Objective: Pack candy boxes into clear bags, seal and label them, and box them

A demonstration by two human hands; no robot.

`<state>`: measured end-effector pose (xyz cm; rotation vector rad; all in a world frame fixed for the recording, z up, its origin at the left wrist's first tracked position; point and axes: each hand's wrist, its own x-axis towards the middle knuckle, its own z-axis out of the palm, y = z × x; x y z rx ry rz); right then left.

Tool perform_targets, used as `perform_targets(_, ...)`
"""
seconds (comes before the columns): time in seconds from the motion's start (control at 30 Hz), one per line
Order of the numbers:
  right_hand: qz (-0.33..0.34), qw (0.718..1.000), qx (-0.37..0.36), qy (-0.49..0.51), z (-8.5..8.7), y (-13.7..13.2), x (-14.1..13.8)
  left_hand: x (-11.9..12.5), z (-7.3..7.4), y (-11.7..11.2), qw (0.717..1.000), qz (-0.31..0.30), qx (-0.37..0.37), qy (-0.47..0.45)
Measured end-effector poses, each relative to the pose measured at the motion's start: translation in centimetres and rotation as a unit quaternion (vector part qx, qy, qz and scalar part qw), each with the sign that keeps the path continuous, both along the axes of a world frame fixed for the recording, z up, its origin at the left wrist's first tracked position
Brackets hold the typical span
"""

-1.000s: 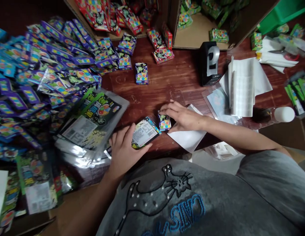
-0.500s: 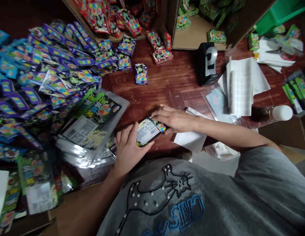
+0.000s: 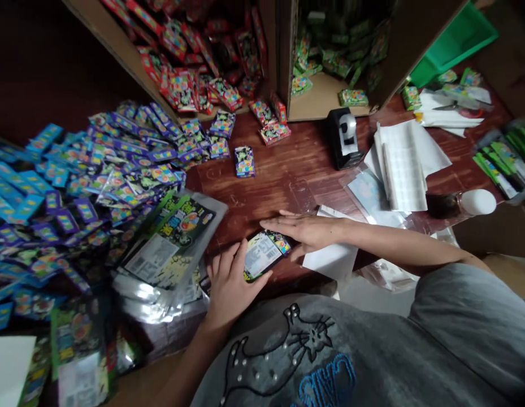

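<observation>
My left hand [image 3: 230, 282] grips a small printed pouch [image 3: 262, 255] with a white label, holding it down near the front edge of the wooden table [image 3: 283, 175]. A small colourful box [image 3: 281, 243] sits at the pouch's mouth, partly inside it. My right hand [image 3: 307, 230] lies flat with its fingers stretched out, pressing on that box and the pouch's end. A white paper sheet [image 3: 332, 261] lies under my right wrist.
A heap of blue boxes [image 3: 76, 186] covers the left. Stacked pouches [image 3: 169, 249] lie beside my left hand. Cardboard cartons of red boxes [image 3: 194, 62] and green boxes [image 3: 330, 68] stand at the back. A tape dispenser [image 3: 342, 138], label sheets [image 3: 400, 164] and a bottle [image 3: 461, 202] sit right.
My right hand pushed the small box leftward into the pouch's mouth and then flattened out over it. The head camera tilted, showing more of the cartons.
</observation>
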<state>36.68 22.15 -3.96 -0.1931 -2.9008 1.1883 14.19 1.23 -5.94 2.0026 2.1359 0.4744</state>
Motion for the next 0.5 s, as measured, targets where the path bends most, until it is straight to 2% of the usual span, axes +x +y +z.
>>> perform_targets(0.1, -0.075, 0.997, 0.020, 0.016, -1.0, -0.2, -0.1, -0.4, 0.1, 0.5, 1.000, 0.008, 0.014, 0.015)
perform_targets(0.13, -0.080, 0.996, 0.037, 0.021, -1.3, -0.4, -0.1, -0.5, 0.2, 0.7, 1.000, 0.008, 0.014, 0.021)
perform_targets(0.2, -0.049, 0.995, 0.076, 0.037, -1.7, -0.6, -0.2, -0.5, 0.3, 1.1, 0.999, -0.007, 0.006, 0.034)
perform_targets(0.27, -0.034, 0.991, 0.118, 0.057, -1.5, 0.6, -0.2, -0.8, 0.6, 1.9, 0.999, -0.029, -0.004, 0.044)
perform_targets(0.33, -0.096, 0.979, 0.160, 0.075, -0.6, 4.1, 0.2, -1.4, 1.2, 3.5, 0.998, -0.041, 0.004, 0.051)
perform_targets(0.4, -0.218, 0.951, 0.203, 0.079, 1.1, 10.0, 1.3, -2.1, 2.0, 6.8, 0.997, -0.055, 0.034, 0.045)
perform_targets(0.43, -0.285, 0.929, 0.224, 0.071, 2.2, 13.5, 2.1, -2.4, 2.5, 9.1, 0.996, -0.065, 0.053, 0.037)
perform_targets(0.5, -0.424, 0.866, 0.266, -0.001, 4.5, 20.6, 4.1, -2.4, 3.2, 14.9, 0.992, -0.090, 0.082, 0.017)
